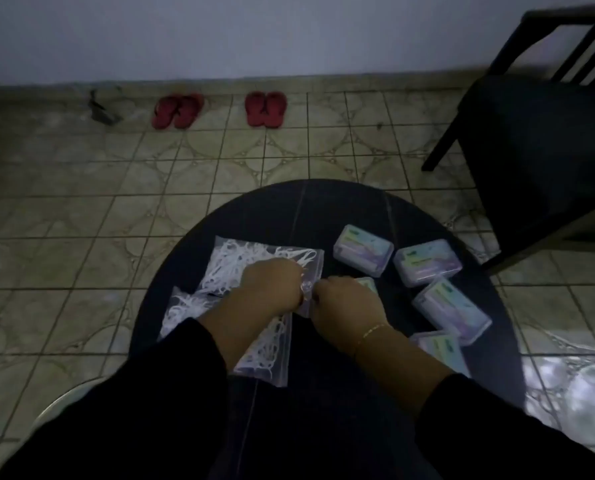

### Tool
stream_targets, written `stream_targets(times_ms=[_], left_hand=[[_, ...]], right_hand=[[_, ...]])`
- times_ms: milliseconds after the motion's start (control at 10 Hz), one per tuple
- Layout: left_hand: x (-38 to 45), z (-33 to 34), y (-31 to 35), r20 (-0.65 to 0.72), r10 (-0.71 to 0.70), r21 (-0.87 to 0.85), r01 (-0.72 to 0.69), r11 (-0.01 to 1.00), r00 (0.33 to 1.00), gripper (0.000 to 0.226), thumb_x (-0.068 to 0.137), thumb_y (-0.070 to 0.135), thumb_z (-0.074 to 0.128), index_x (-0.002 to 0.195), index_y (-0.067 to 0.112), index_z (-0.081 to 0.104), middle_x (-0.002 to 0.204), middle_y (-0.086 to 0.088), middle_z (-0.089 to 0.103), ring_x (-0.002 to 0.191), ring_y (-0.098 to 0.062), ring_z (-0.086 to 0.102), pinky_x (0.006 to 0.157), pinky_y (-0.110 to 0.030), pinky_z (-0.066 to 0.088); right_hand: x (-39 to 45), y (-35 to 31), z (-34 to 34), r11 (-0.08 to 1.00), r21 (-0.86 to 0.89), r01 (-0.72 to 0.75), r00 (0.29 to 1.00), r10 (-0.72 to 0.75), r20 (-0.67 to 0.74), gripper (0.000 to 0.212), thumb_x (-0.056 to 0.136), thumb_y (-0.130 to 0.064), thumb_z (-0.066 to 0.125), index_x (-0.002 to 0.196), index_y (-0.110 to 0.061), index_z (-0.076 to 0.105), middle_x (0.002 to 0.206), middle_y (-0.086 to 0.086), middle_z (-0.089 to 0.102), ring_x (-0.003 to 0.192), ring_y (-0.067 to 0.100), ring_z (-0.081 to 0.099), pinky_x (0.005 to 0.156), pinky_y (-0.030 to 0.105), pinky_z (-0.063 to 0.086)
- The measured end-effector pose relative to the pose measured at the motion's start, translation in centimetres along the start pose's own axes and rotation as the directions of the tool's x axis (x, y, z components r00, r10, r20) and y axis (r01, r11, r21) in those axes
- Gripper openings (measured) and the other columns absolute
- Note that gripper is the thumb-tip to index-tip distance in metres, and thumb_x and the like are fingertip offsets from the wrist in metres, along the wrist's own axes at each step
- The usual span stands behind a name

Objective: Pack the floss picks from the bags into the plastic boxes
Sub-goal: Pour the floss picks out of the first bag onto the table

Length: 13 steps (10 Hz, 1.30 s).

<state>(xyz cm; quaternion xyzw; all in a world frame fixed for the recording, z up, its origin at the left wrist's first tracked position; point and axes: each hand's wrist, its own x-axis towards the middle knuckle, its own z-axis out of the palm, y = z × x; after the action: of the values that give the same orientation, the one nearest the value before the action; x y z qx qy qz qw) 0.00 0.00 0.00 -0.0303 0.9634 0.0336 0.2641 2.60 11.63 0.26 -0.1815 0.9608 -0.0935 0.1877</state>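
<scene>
From my remote seat I look down on a round dark table in the lower middle of the frame, lit poorly. My left hand and right hand meet at the centre, knuckles up, fingers curled; both seem to pinch the right-hand edge of the upper clear zip bag of white floss picks, which lies flat at centre left. I judge they are on the bag's seal, ready to pull it apart, though the fingertips are hidden under the hands and I cannot confirm the exact hold. A second clear bag of white floss picks lies below and left of the first, partly under my left forearm, running down toward the lower middle. The bag's mouth runs up and down the frame, right between the two hands, so the opening pull would go left and right. The boxes sit to the right: a small clear plastic box with a pastel label, another right of it, a third lower, a fourth at the table's lower right edge, and a fifth peeking out behind my right hand. All look closed. My right hand is nearer them, so it should fetch one.
</scene>
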Motion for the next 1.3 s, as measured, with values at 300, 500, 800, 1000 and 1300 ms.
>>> stream_targets(times_ms=[300, 500, 800, 1000, 1300], left_hand=[[0.9, 3.2, -2.6, 0.107, -0.023, -0.075, 0.031, 0.997, 0.994, 0.021, 0.093, 0.017, 0.051, 0.102, 0.001, 0.062, 0.088, -0.009, 0.056, 0.081, -0.026, 0.062, 0.078, -0.034, 0.055], [-5.4, 5.9, -3.4, -0.201, 0.010, -0.104, -0.032, 0.994, 0.980, 0.020, 0.086, 0.027, 0.055, 0.075, 0.012, 0.062, 0.087, -0.006, 0.063, 0.084, -0.023, 0.060, 0.076, -0.033, 0.051], [-12.2, 11.6, -3.2, -0.311, 0.096, -0.268, -0.184, 0.946, 0.946, 0.025, 0.061, 0.029, 0.076, 0.047, 0.023, 0.056, 0.068, 0.003, 0.060, 0.067, -0.016, 0.060, 0.057, -0.029, 0.045], [-13.3, 13.8, -3.1, -0.424, 0.010, -0.347, -0.172, 0.922, 0.906, 0.021, 0.077, 0.030, 0.070, 0.058, 0.022, 0.066, 0.071, 0.000, 0.068, 0.072, -0.015, 0.063, 0.065, -0.026, 0.050], [-12.5, 13.7, -4.7, -0.343, -0.025, -0.571, -0.187, 0.799, 0.939, 0.015, 0.084, 0.026, 0.069, 0.084, 0.012, 0.074, 0.085, -0.005, 0.071, 0.070, -0.008, 0.057, 0.063, -0.019, 0.044]], right_hand=[[3.1, -1.5, 7.4, 0.965, 0.256, 0.060, 0.992, -0.087, 0.095, 0.028, 0.095, -0.027, 0.045, 0.110, -0.009, 0.062, 0.116, 0.011, 0.062, 0.104, 0.028, 0.059, 0.079, 0.028, 0.042], [-0.2, -2.2, 9.4, 0.761, 0.643, -0.081, 0.997, 0.065, 0.050, 0.020, 0.092, -0.019, 0.050, 0.072, -0.015, 0.053, 0.069, 0.007, 0.057, 0.059, 0.019, 0.056, 0.053, 0.023, 0.048], [-7.0, -3.0, 12.3, 0.173, 0.979, -0.105, 0.981, 0.182, 0.073, 0.018, 0.093, -0.010, 0.054, 0.075, -0.011, 0.057, 0.068, 0.007, 0.056, 0.061, 0.019, 0.055, 0.069, 0.034, 0.052], [-9.1, -2.9, 13.2, 0.102, 0.990, -0.101, 0.988, 0.125, 0.088, 0.029, 0.090, 0.007, 0.049, 0.117, 0.005, 0.058, 0.074, 0.004, 0.061, 0.069, 0.015, 0.058, 0.071, 0.028, 0.052], [-9.7, -4.2, 12.1, 0.214, 0.947, -0.239, 0.967, 0.136, 0.213, 0.029, 0.100, -0.017, 0.046, 0.073, -0.006, 0.049, 0.070, 0.005, 0.051, 0.059, 0.013, 0.050, 0.046, 0.018, 0.042]])
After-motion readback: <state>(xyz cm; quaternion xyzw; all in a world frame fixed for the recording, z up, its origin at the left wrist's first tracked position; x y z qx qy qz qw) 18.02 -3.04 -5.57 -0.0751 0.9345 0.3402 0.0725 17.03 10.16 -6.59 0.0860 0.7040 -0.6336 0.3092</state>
